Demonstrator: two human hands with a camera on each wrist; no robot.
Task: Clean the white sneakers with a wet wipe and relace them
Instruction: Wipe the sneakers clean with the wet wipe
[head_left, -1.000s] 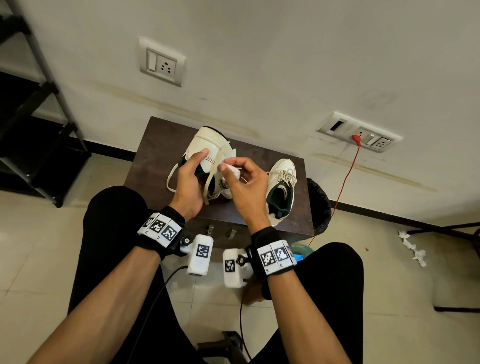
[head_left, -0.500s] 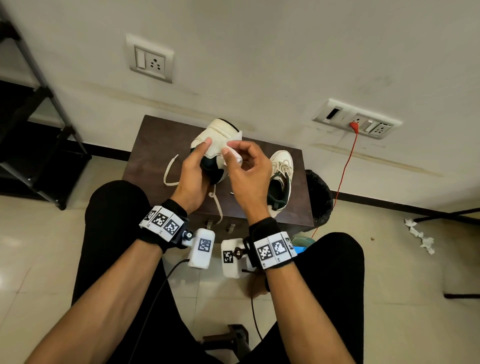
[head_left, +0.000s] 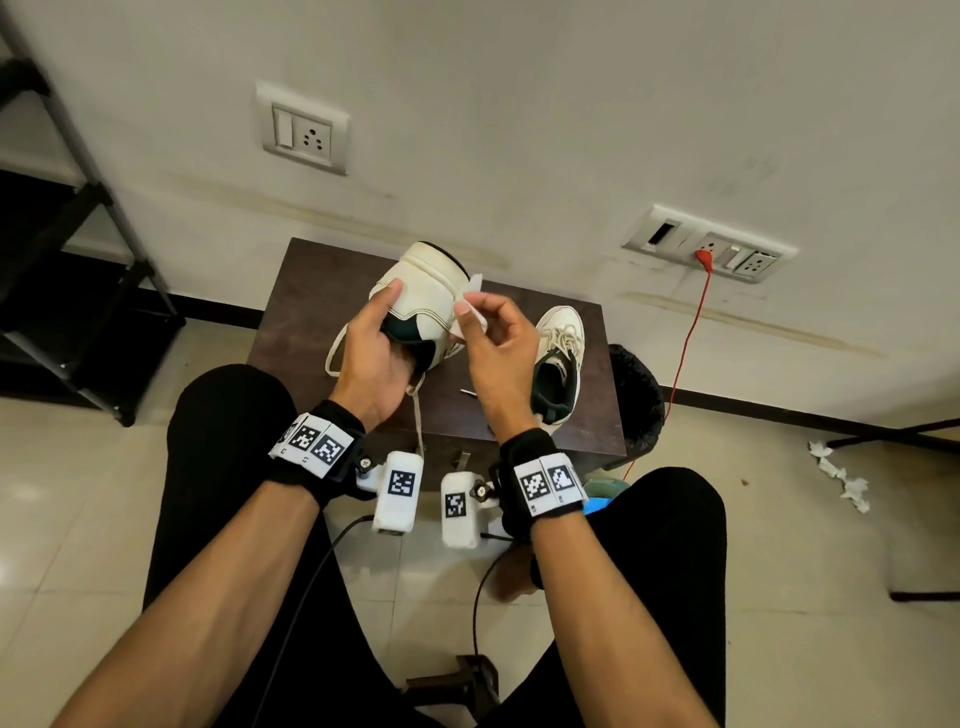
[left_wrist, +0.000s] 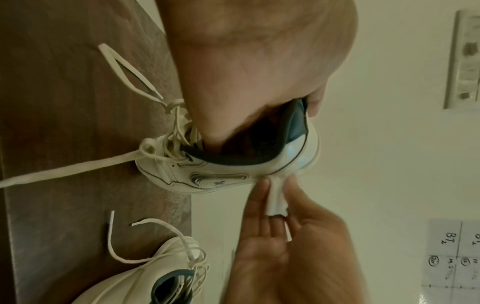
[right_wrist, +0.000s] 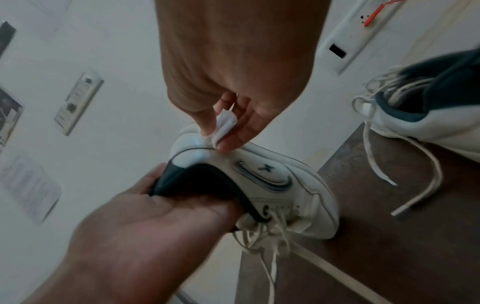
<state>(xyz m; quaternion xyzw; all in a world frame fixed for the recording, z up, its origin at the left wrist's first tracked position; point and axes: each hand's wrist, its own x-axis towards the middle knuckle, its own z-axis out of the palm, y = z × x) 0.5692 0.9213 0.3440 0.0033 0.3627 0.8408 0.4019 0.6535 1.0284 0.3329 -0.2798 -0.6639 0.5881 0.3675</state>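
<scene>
Two white leather sneakers with dark green collars: one lifted heel-up off the dark brown wooden table (head_left: 311, 291) by the left hand (head_left: 371, 358), fingers curled into the collar of the held sneaker (head_left: 426, 291), likely to expose its heel side for wiping. Right hand (head_left: 498, 358) pinches the folded white wet wipe (right_wrist: 224, 125) between thumb and fingertips, pressed on the heel edge. Other sneaker (head_left: 558, 358) sits on the table just right of the right hand, laces loose.
</scene>
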